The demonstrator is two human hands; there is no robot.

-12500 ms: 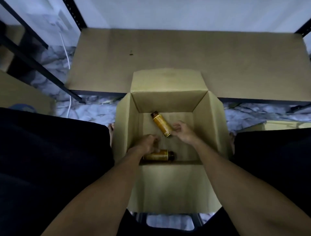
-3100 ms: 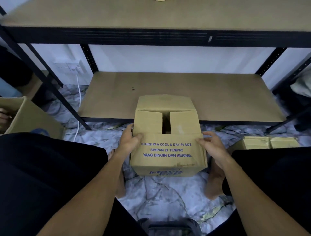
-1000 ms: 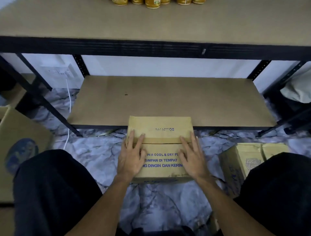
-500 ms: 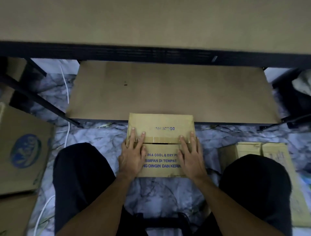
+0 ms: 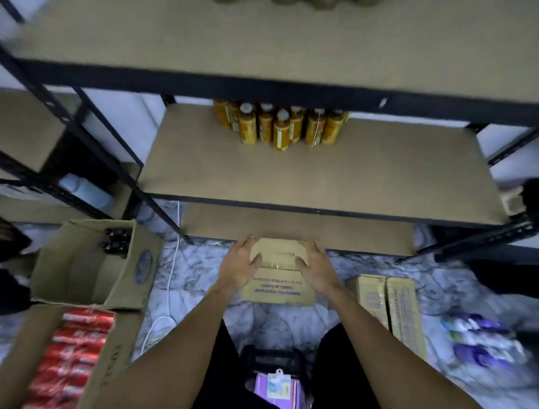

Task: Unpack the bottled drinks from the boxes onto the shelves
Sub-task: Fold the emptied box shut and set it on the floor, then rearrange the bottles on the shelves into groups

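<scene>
Shelf point(image 5: 291, 175): middle board, black-framed, far from us.
Open carton point(image 5: 84, 274): near left, on the floor.
Closed box point(image 5: 278, 289): centre floor, under our hands.
Bottled drinks point(image 5: 280, 128): amber, upright, clustered at the shelf's far edge.
Left hand point(image 5: 240, 264): we grip the box's far left corner.
Right hand point(image 5: 316, 265): grips its far right corner.

Amber bottles point(image 5: 280, 128), tan box point(image 5: 278, 290) lettered seemingly blue, grey-white marbled floor point(image 5: 198, 271).

Box point(image 5: 277, 289) print blurred; top bottles point(image 5: 306, 2) cropped
</scene>
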